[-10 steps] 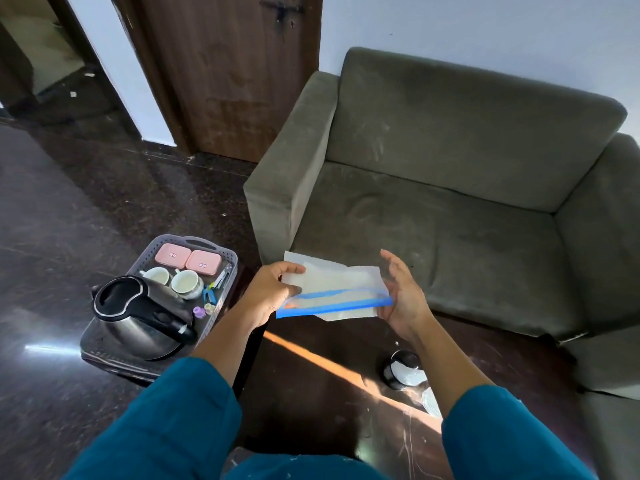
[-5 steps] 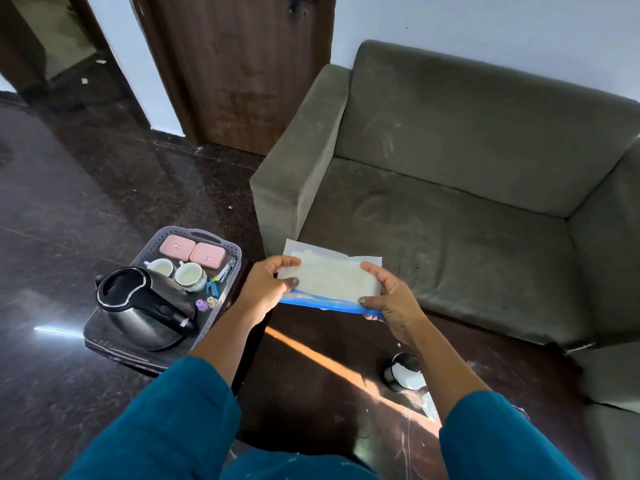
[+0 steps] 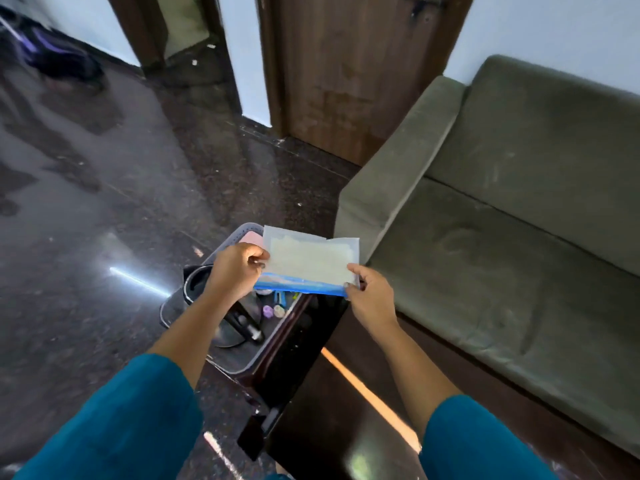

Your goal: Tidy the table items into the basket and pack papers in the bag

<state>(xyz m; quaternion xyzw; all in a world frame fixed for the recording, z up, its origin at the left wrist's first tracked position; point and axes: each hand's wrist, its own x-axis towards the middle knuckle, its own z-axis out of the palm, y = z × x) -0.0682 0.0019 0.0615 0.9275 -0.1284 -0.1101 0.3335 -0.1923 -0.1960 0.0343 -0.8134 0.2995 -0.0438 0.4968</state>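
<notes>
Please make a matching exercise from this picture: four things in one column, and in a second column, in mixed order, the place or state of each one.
Things:
1. zip bag
2. kettle
3. sofa
4. wooden door

Places or states:
A. at the far wall, shut
B. held up between the left hand and the right hand
C. to the right of the dark table, nothing on its seat
D. lying in the grey basket, partly hidden by the left forearm

Pairs: 1-B, 2-D, 3-C, 4-A
</notes>
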